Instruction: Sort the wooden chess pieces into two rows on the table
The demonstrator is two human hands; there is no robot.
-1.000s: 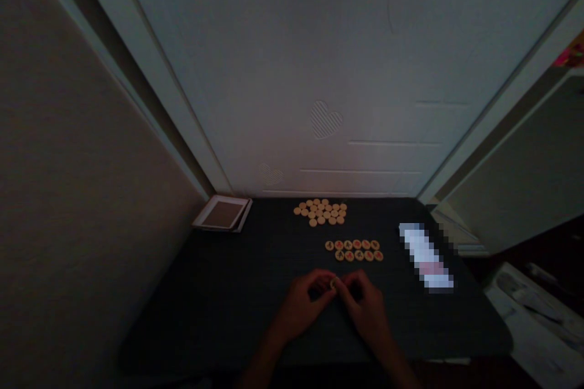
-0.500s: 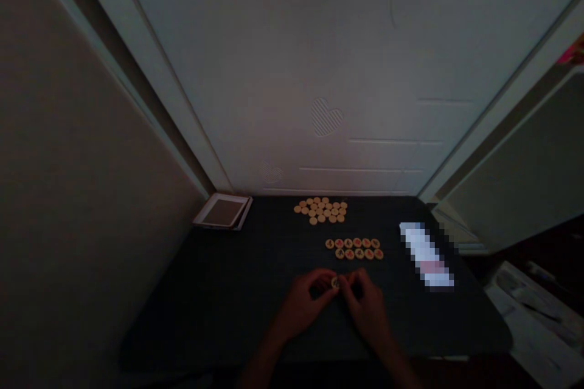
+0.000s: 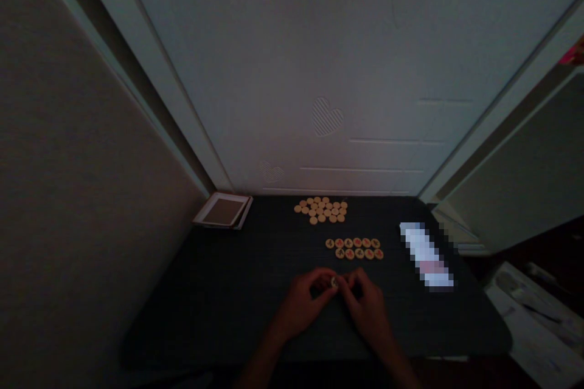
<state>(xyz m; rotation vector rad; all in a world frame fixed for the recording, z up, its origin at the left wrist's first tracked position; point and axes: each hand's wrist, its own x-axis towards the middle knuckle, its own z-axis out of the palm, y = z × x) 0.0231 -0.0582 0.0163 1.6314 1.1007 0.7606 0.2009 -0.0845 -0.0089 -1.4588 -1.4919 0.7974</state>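
My left hand [image 3: 305,302] and my right hand [image 3: 365,304] meet fingertip to fingertip over the dark table [image 3: 219,292]. Between them they pinch one small round wooden game piece [image 3: 334,282]. Just beyond the hands lie two short rows of face-up pieces with red and dark marks [image 3: 354,248]. Farther back, near the wall, a cluster of several plain pale pieces [image 3: 321,209] lies flat.
A shallow white box lid with a brown inside [image 3: 223,211] sits at the table's far left corner. A blurred white object [image 3: 426,254] lies at the right. A white wall with heart patterns stands behind; white items lie on the floor at lower right.
Both hands stay together at the same spot. The piece between the fingertips has turned slightly; nothing else has moved.
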